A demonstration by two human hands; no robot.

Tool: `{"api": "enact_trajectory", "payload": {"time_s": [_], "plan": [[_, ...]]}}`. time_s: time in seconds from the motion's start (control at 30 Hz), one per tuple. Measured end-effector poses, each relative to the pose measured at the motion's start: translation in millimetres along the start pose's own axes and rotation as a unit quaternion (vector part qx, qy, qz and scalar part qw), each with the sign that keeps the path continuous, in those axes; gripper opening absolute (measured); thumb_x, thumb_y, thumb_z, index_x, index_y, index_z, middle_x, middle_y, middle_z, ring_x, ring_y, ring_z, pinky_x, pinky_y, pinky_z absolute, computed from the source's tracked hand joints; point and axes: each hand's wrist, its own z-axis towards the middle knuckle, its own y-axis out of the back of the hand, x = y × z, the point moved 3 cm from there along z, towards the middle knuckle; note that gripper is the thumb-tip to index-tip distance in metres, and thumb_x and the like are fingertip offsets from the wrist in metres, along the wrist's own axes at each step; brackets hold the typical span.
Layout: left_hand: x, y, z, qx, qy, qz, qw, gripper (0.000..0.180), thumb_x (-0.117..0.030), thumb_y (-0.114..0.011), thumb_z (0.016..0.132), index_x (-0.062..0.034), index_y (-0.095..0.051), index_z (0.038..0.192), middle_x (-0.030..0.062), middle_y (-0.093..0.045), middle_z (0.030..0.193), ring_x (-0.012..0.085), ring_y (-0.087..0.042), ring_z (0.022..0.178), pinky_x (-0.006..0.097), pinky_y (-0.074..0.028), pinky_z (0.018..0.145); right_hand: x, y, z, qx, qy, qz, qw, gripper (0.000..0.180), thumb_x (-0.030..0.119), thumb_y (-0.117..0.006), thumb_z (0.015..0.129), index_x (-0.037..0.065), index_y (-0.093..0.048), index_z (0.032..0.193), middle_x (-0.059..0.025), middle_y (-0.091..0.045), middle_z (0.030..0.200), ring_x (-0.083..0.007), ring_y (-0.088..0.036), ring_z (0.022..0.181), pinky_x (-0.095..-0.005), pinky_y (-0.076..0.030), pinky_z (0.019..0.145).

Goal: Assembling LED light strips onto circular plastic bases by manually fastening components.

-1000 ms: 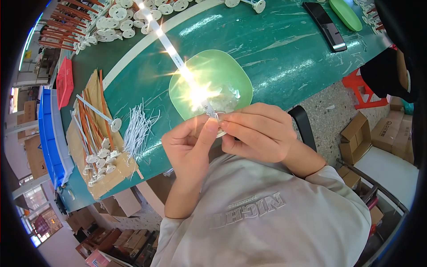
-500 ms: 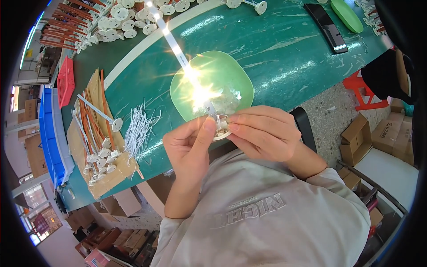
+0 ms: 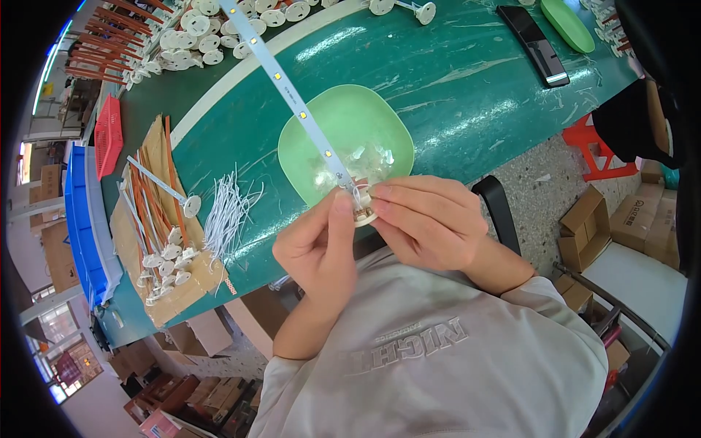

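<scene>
Between my hands, over the table's near edge, is an LED light strip with a round white base at its lower end. The strip slants up and to the left, its yellow LEDs unlit. My left hand is closed, thumb and fingers gripping the strip's lower end beside the base. My right hand is closed too, its fingertips pinching the white base from the right, next to a thin white wire. What exactly lies under those fingertips is hidden. Behind the strip stands a green bowl holding small clear pieces.
On the left, a cardboard sheet carries several strips with white bases, beside a bundle of white wires. Beyond are a red basket and blue bin. A black phone and green dish lie far right.
The LED strip was brightly lit and is now dark. My left hand has shifted slightly right; the right hand still pinches at the base.
</scene>
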Motion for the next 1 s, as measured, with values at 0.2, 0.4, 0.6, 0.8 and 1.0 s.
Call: {"api": "enact_trajectory", "payload": {"time_s": [0.2, 0.4, 0.6, 0.8, 1.0], "plan": [[2.5, 1.7, 4.1, 0.019, 0.016, -0.003, 1.000, 0.020, -0.004, -0.058, 0.094, 0.0129, -0.066, 0.102, 0.0180, -0.070, 0.093, 0.0152, -0.066, 0.078, 0.026, -0.056, 0.070, -2.1, -1.9, -3.8, 0.002, -0.008, -0.029, 1.000, 0.026, 0.004, -0.079, 0.067, -0.001, -0.069, 0.091, -0.0123, -0.070, 0.094, -0.0251, -0.071, 0.079, -0.0305, -0.060, 0.066], [0.5, 0.0, 3.9, 0.010, -0.006, -0.015, 1.000, 0.017, -0.004, -0.064, 0.092, 0.0070, -0.070, 0.102, -0.0039, -0.059, 0.071, -0.0018, -0.040, 0.059, 0.014, -0.028, 0.051, -0.4, 1.3, -3.0, 0.001, -0.025, -0.032, 0.999, 0.021, 0.002, -0.077, 0.069, -0.001, -0.069, 0.089, -0.0105, -0.070, 0.091, -0.0220, -0.071, 0.078, -0.0292, -0.060, 0.066], [6.6, 5.7, 5.2, 0.005, 0.014, -0.013, 1.000, 0.021, -0.007, -0.060, 0.094, 0.0112, -0.068, 0.100, 0.0148, -0.070, 0.089, 0.0125, -0.064, 0.075, 0.023, -0.057, 0.063, -2.7, 0.8, -3.8, 0.008, -0.013, -0.018, 1.000, 0.022, -0.001, -0.077, 0.069, -0.002, -0.069, 0.090, -0.0128, -0.070, 0.092, -0.0240, -0.071, 0.079, -0.0297, -0.060, 0.066], [4.6, 4.0, 5.2, 0.012, 0.008, 0.009, 1.000, 0.021, -0.006, -0.059, 0.095, 0.0115, -0.067, 0.102, 0.0167, -0.070, 0.091, 0.0143, -0.065, 0.076, 0.026, -0.058, 0.067, -6.0, -0.5, -9.9, -0.001, 0.000, -0.001, 1.000, 0.027, -0.003, -0.078, 0.068, -0.004, -0.069, 0.093, -0.0147, -0.070, 0.094, -0.0267, -0.071, 0.081, -0.0313, -0.060, 0.069], [2.9, 0.6, 3.9, 0.023, -0.026, 0.017, 0.999, 0.027, 0.006, -0.070, 0.082, 0.0084, -0.067, 0.109, 0.0071, -0.069, 0.080, 0.0063, -0.061, 0.067, 0.018, -0.047, 0.059, -2.4, 1.0, -3.0, -0.008, -0.010, 0.016, 1.000, 0.022, -0.005, -0.075, 0.068, -0.004, -0.070, 0.089, -0.0134, -0.069, 0.092, -0.0254, -0.071, 0.079, -0.0303, -0.060, 0.068]]}}
